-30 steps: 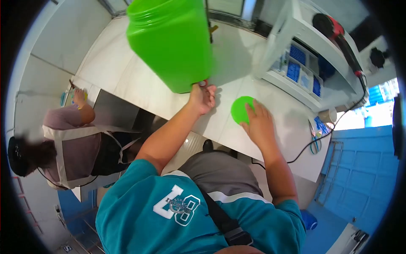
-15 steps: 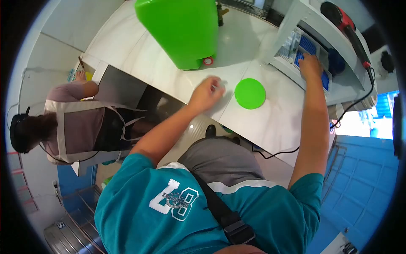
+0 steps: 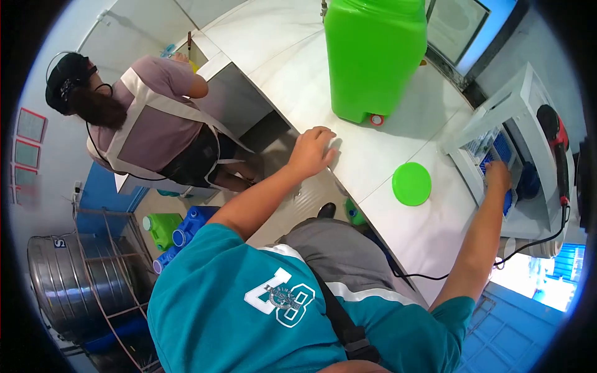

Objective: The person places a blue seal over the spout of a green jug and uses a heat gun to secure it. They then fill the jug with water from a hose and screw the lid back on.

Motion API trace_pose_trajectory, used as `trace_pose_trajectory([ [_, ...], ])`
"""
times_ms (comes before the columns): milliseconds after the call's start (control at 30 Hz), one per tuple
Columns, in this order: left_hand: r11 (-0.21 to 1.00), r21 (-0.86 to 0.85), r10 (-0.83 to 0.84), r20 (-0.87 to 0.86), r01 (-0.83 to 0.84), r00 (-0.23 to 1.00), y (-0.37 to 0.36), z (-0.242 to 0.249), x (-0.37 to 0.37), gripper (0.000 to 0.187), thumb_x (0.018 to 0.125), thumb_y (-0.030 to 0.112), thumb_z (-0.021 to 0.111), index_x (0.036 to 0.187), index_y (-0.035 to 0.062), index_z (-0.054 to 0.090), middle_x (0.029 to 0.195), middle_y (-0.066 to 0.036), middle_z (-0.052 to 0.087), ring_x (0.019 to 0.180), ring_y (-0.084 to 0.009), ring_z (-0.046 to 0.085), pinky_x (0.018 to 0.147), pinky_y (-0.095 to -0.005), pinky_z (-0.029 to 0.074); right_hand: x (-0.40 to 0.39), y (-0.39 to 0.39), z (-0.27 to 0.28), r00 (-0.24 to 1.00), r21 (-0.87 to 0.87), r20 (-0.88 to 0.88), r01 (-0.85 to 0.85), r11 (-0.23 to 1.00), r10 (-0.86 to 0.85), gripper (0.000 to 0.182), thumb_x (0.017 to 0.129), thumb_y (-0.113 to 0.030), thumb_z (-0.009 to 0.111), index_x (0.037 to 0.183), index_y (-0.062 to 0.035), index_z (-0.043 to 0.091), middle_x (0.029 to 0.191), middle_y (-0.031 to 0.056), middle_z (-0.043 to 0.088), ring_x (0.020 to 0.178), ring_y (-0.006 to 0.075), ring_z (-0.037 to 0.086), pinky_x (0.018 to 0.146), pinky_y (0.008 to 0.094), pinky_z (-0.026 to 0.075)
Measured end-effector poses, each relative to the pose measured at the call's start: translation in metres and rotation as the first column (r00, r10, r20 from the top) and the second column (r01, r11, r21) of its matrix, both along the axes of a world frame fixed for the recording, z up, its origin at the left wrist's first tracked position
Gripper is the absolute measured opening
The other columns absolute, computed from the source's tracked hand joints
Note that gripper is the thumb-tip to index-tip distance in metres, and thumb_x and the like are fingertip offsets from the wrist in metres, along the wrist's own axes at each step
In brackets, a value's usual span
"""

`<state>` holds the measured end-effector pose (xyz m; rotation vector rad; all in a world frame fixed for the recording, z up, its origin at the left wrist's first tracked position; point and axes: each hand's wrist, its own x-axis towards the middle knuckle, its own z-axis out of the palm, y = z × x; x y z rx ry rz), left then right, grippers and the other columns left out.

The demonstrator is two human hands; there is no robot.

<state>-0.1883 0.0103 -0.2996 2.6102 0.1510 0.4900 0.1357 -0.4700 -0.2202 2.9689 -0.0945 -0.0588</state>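
My left hand [image 3: 314, 152] rests at the front edge of the white marbled counter [image 3: 280, 74], its fingers apart and nothing in them. My right hand [image 3: 498, 176] reaches into a white shelf unit [image 3: 460, 146], among blue ridged pieces [image 3: 501, 147] in its compartments. The fingertips are partly hidden there, so whether they grip anything cannot be seen. Between my hands a round green lid [image 3: 411, 184] lies flat on the counter. Beyond it stands a large green container [image 3: 373, 59] with a red and white cap [image 3: 377, 120] low on its front.
On the shelf unit hangs a black and red heat-gun-like tool [image 3: 555, 137], its black cable [image 3: 528, 250] running over the counter. A person in an apron [image 3: 155, 124] works at the left. Green [image 3: 163, 229] and blue jugs [image 3: 194, 225] stand behind me, by a steel tank [image 3: 81, 280].
The view has turned, shifting the counter things rightward. My left hand has come back to the counter's edge and its fingers have opened out. My right hand stays inside the shelf unit.
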Motion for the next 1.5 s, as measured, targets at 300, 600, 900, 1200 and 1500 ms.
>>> trace_pose_trajectory([
  [300,0.684,-0.699,-0.285,0.009,0.21,0.959,-0.071,0.056,0.03,0.05,0.105,0.031,0.07,0.144,0.0041,0.056,0.142,-0.012,0.06,0.125,-0.0224,0.062,0.106,-0.0395,0.051,-0.132,0.077,0.082,0.84,0.407,0.465,-0.482,0.776,0.279,0.036,0.103,-0.037,0.067,0.128,-0.0155,0.079,0.142,0.016,0.069,0.129,0.0363,0.065,0.112,0.0466,0.048],
  [600,0.092,-0.982,-0.48,0.1,0.164,0.872,-0.122,0.116,0.063,0.03,0.113,0.023,0.059,0.135,0.0024,0.06,0.123,-0.009,0.072,0.103,-0.0125,0.07,0.095,-0.0318,0.057,-0.24,0.175,0.072,0.635,0.268,0.56,-0.746,0.61,0.532,0.048,0.091,-0.033,0.081,0.135,-0.0144,0.074,0.137,0.0123,0.071,0.13,0.034,0.063,0.121,0.0556,0.036],
  [900,0.136,-0.988,-0.396,0.012,0.072,0.918,-0.134,0.107,0.073,0.025,0.108,0.009,0.061,0.13,-0.0026,0.063,0.104,-0.005,0.076,0.091,-0.0072,0.069,0.086,-0.0283,0.059,-0.215,0.164,0.026,0.961,0.998,0.058,-0.054,-0.023,0.271,0.027,0.099,-0.025,0.08,0.105,-0.0002,0.071,0.106,0.0132,0.077,0.096,0.0166,0.072,0.087,0.0325,0.056],
  [1200,0.53,-0.814,-0.229,0.13,0.235,0.965,-0.124,0.071,0.08,0.028,0.098,0.002,0.072,0.115,0.004,0.049,0.106,-0.009,0.075,0.085,-0.0096,0.068,0.069,-0.0266,0.053,-0.211,0.153,0.017,0.876,0.942,0.057,0.112,-0.316,0.479,0.02,0.101,-0.023,0.078,0.101,-0.0033,0.073,0.147,0.0199,0.061,0.129,0.0207,0.061,0.109,0.0384,0.046],
  [1500,0.54,-0.838,-0.214,-0.045,0.08,0.976,-0.112,0.083,0.075,0.03,0.098,-0.003,0.071,0.107,0.0081,0.045,0.103,-0.007,0.07,0.089,-0.0083,0.065,0.075,-0.0252,0.055,-0.214,0.163,0.017,0.823,0.908,0.01,0.23,-0.35,0.568,0.018,0.1,-0.024,0.079,0.101,-0.0062,0.074,0.166,0.0294,0.04,0.157,0.0303,0.036,0.119,0.0447,0.036],
])
